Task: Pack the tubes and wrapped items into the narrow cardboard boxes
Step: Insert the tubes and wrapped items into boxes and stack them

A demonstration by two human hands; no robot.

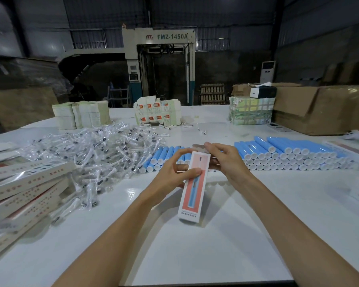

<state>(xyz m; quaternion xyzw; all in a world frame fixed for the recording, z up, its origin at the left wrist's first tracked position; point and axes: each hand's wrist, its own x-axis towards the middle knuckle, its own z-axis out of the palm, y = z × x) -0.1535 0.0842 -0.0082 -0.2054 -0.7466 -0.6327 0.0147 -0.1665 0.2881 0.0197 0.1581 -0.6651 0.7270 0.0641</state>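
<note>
head view: the narrow box (193,183) is held over the middle of the surface (216,245), long axis running near to far, so its far end faces the supplies. the left hand (170,172) grips it mid-length with the thumb across the printed front, likely to steady it. the right hand (224,160) curls around the far end with a fingertip on the raised end flap (198,147), which looks like tucking it closed or keeping it open; i cannot tell which, nor what is inside. blue tubes (288,154) lie stacked just beyond to the right, caps facing near for easy picking. wrapped items (95,148) are heaped to the left, and finished boxes (25,183) are piled at the near left edge.
</note>
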